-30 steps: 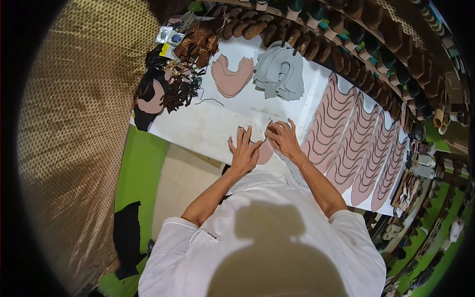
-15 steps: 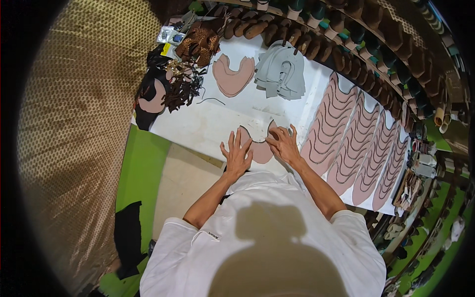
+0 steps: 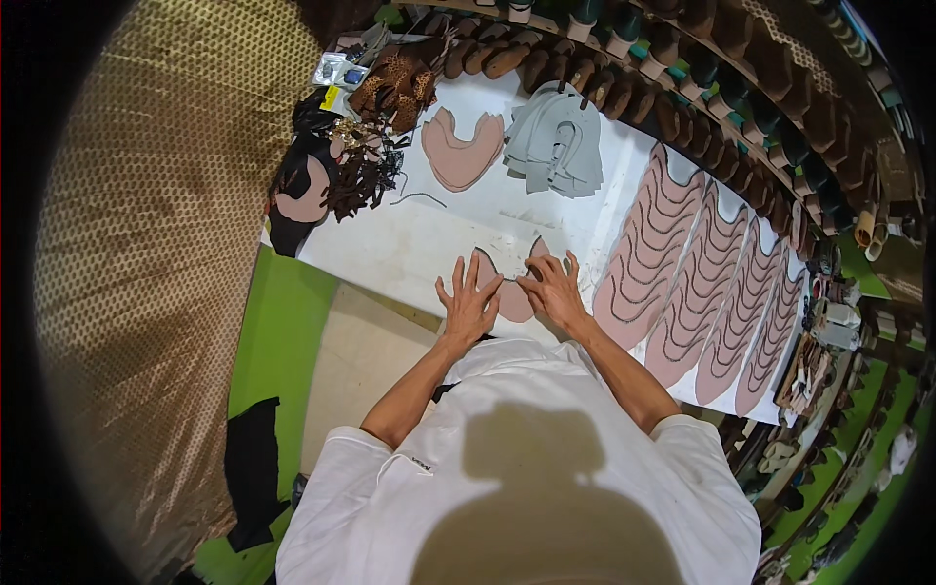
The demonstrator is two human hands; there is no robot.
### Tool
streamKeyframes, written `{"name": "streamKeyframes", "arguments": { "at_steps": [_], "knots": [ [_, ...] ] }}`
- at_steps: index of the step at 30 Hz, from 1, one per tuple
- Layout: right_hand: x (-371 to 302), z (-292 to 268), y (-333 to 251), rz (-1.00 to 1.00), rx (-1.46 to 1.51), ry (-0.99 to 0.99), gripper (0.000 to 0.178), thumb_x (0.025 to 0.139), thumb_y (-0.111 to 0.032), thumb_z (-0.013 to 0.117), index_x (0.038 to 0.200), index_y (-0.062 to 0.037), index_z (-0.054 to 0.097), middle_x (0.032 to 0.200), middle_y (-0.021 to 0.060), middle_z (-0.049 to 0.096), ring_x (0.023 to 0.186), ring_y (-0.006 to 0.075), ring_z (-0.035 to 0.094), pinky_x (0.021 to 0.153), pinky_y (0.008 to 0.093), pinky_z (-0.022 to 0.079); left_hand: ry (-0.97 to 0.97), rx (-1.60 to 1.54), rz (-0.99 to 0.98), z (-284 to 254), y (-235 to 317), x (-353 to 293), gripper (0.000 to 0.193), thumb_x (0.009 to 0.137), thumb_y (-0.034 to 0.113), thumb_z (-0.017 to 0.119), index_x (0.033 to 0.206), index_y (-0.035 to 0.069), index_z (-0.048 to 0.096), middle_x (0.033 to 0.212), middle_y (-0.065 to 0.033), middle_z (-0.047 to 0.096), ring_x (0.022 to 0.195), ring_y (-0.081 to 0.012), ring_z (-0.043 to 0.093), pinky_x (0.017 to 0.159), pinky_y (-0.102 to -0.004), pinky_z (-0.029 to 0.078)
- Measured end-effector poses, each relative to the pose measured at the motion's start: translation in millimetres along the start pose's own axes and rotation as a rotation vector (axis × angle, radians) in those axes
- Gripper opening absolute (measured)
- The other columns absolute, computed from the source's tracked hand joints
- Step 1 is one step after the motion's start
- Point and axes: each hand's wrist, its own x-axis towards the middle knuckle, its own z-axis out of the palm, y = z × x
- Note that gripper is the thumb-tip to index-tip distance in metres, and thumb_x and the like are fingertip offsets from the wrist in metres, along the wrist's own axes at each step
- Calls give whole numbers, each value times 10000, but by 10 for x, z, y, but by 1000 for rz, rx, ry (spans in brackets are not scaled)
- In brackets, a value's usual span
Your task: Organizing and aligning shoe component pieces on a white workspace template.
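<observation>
Hands (image 3: 468, 304) (image 3: 551, 291) flatten smooth pink piece (image 3: 511, 298) — U-shaped, leathery.

The left hand (image 3: 469, 304) and right hand (image 3: 551, 289) are covering much of the pink U-shaped piece (image 3: 512, 300) at centre frame. The shelf of shoe lasts (image 3: 741, 88) is bending out of view at upper right, its items blurring.

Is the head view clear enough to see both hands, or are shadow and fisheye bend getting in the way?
Head view: left hand and right hand are sharp and evenly lit on the pink cut piece; a head shadow falls only on the white shirt; shelf edges bow near the dark rim.
</observation>
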Motion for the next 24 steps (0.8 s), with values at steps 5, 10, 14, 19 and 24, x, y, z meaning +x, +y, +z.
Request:
{"name": "streamKeyframes", "arguments": {
  "at_steps": [5,10,14,19,24],
  "knots": [
    [22,97,-84,1,38,144,349,813,-145,763,1156,-203,792,1349,33,583,1293,243,522,1194,684,165,23,-47,-25,-10,6,8,473,941,324,671,1413,294,667,1752,-148,187,1592,-424,126,1136,-786,50],
    [6,176,-103,21,-10,92,327,821,-160,757,1143,-205,796,1356,34,584,1302,241,517,1184,693,176,20,-8,-47,-23,-27,9,524,928,356,685,1446,296,636,1761,-144,158,1594,-419,120,1130,-791,56],
    [3,228,-123,-4,17,140,357,816,-162,746,1168,-206,786,1380,40,578,1333,258,499,1181,697,171,-4,7,-30,-49,-30,51,522,926,371,689,1439,291,643,1765,-141,143,1598,-416,106,1127,-791,65],
    [35,227,-161,-4,-16,52,407,826,-163,726,1228,-214,762,1415,59,557,1373,283,461,1187,694,152,17,-39,-41,-46,-42,19,505,919,355,692,1418,291,661,1767,-124,143,1599,-405,108,1138,-784,51],
    [12,261,-177,-10,-61,29,420,846,-174,723,1263,-219,744,1441,63,537,1394,288,441,1193,689,142,-2,56,5,-13,-66,3,466,973,411,663,1434,337,651,1764,-136,152,1599,-417,113,1124,-792,72]
  ]
}}
